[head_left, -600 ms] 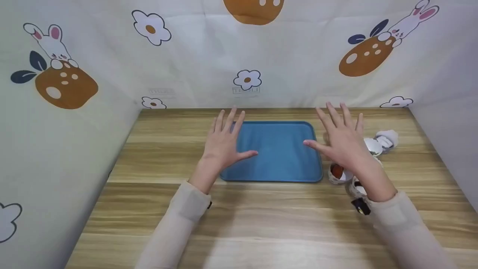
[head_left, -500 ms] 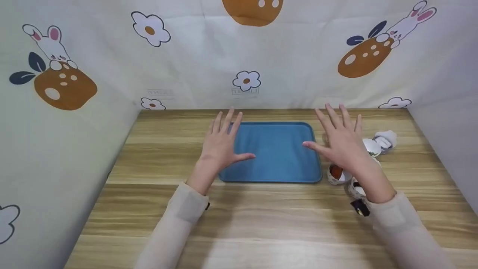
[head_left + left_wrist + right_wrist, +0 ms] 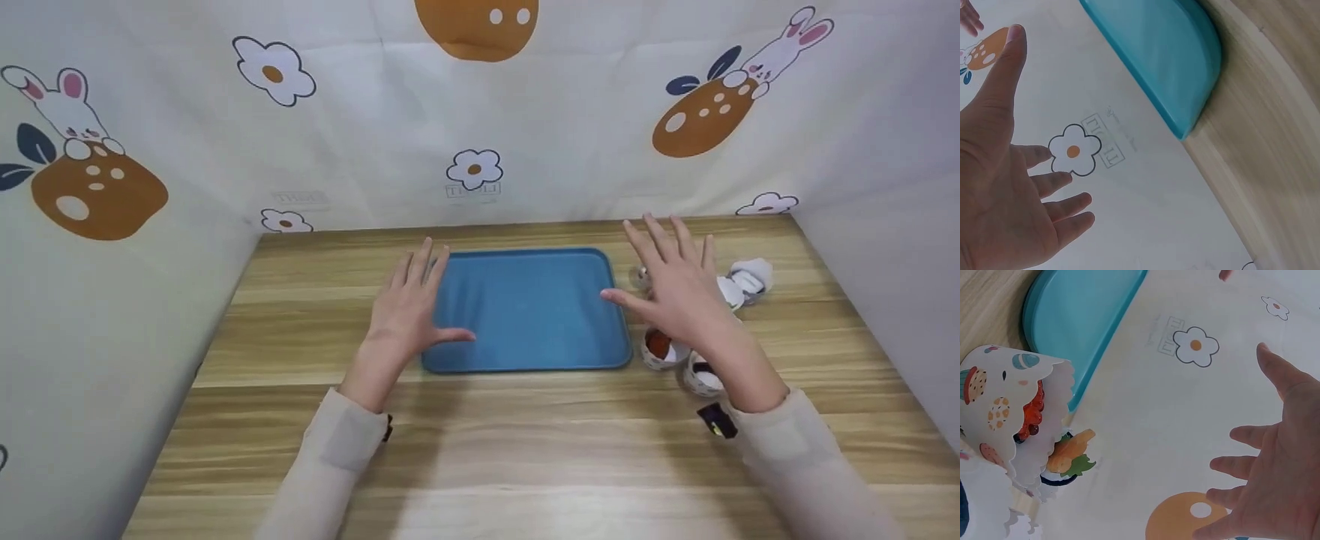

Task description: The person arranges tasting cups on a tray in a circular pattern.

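A blue rectangular tray (image 3: pixel 532 311) lies flat on the wooden table. My left hand (image 3: pixel 405 307), fingers spread and thumb out, hovers over its left edge and holds nothing. My right hand (image 3: pixel 679 289) is spread the same way, above the right side of the tray and the paper cups there. In the right wrist view, a patterned cup (image 3: pixel 1002 399) with a scalloped rim contains something red and glossy (image 3: pixel 1032 416). Beside it an orange piece with a green leaf (image 3: pixel 1072 453) shows. The hand partly hides the cups in the head view.
Several paper cups cluster right of the tray, among them one with red contents (image 3: pixel 658 346), one with dark contents (image 3: pixel 703 377) and one with something white (image 3: pixel 752 276). Printed cloth (image 3: pixel 360 127) rises behind the table's back edge and at both sides.
My left hand has moved left and slightly toward me, showing more of the tray's left part. My right hand keeps its spread pose near the cups. The head view has shifted a little.
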`<action>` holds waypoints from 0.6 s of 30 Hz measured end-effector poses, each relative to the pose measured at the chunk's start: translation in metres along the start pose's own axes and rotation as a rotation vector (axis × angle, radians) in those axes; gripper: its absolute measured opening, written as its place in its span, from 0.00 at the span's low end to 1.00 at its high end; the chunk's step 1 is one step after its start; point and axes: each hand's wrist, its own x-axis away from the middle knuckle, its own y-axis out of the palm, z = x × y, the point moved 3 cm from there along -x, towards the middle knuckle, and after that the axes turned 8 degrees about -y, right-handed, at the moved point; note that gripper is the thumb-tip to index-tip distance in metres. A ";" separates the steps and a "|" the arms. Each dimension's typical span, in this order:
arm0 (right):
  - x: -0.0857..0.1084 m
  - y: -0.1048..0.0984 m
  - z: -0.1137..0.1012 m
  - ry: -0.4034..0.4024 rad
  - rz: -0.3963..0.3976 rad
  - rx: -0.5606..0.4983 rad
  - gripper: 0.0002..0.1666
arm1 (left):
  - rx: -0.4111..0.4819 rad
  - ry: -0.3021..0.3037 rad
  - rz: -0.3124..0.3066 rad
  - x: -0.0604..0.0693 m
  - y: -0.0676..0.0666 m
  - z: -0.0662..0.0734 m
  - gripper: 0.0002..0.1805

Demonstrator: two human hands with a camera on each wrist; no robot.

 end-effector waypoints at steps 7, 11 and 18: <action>0.006 -0.001 0.003 0.010 0.001 -0.007 0.57 | 0.006 0.015 -0.008 0.005 0.006 -0.004 0.73; 0.009 -0.002 0.005 0.009 -0.003 -0.007 0.57 | 0.002 0.023 -0.019 0.008 0.010 -0.007 0.72; 0.012 -0.004 0.006 -0.001 -0.012 0.002 0.56 | -0.020 0.041 -0.064 0.013 0.019 -0.011 0.70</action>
